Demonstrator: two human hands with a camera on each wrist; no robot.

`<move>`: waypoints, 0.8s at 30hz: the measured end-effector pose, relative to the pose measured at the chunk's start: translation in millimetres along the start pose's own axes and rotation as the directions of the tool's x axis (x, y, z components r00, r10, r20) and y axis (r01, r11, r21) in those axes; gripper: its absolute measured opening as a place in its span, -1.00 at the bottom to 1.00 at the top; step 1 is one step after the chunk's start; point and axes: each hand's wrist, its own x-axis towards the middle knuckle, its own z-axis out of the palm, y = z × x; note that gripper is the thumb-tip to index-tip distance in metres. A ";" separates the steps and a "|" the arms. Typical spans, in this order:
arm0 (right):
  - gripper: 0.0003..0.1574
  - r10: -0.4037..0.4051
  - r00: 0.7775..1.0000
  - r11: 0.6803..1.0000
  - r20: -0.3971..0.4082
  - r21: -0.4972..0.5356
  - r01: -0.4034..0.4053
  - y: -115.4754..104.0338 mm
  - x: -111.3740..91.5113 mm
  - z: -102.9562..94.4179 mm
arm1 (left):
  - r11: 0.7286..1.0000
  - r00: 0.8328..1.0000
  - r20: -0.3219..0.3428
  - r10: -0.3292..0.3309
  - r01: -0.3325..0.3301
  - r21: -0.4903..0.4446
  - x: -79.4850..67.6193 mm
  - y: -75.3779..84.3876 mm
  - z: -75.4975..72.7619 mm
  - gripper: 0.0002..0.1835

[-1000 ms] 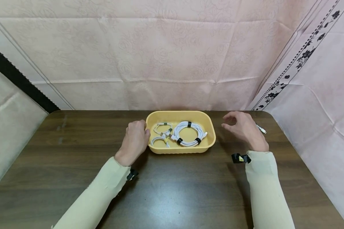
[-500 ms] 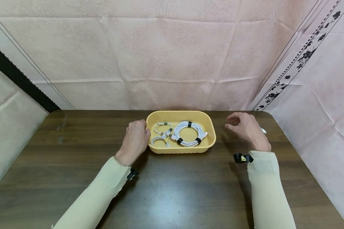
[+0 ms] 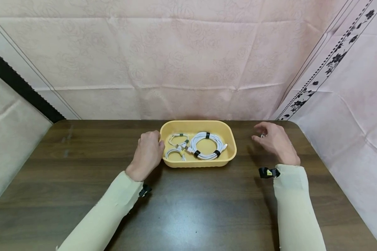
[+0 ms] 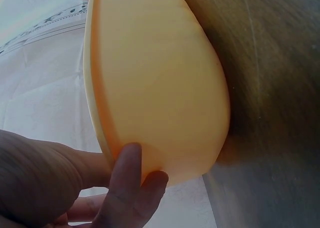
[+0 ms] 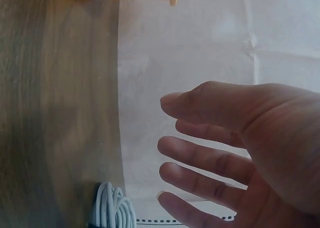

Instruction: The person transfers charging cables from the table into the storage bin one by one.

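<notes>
In the head view, my left hand (image 3: pixel 146 151) grips the left end of a yellow plastic bin (image 3: pixel 201 164). Its fingertips (image 4: pixel 128 160) press the outer wall just under the rim, as the left wrist view shows. Inside the bin lie a large coil of white cable (image 3: pixel 193 142) with black ties and two smaller white cable coils. To the right of the bin hovers my right hand (image 3: pixel 276 143), fingers spread and gently bent, holding nothing. A further coiled white cable (image 5: pixel 112 208) lies on the table close by it, mostly hidden under the hand in the head view.
The dark wooden table (image 3: pixel 188 209) ends at the back against a pale pink patterned cloth (image 3: pixel 188 69). More cloth hangs along both sides. The bin stands right at the table's back edge.
My right hand has drifted a little to the right, away from the bin, and now covers the white cable end that showed beside it. My left hand and the bin have stayed put.
</notes>
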 end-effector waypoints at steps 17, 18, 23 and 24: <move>-0.41 0.023 1.000 0.999 -0.016 -0.047 -0.024 12.2 3.1 5.9 | 1.000 0.999 -0.047 0.028 -0.028 0.003 -0.6 0.0 0.6 -0.83; -0.41 0.024 0.999 0.998 -0.021 -0.053 -0.025 12.3 3.3 6.4 | 1.000 0.999 -0.046 0.027 -0.027 0.003 -0.6 0.0 0.6 -0.83; -0.43 0.023 0.999 0.997 -0.049 -0.072 -0.027 13.4 3.9 7.9 | 1.000 0.999 -0.045 0.026 -0.026 0.003 -0.3 -0.3 0.7 -0.83; -0.43 0.025 0.998 0.997 -0.050 -0.072 -0.028 13.4 3.9 8.1 | 1.000 0.999 -0.044 0.024 -0.024 0.004 -0.3 -0.5 0.8 -0.82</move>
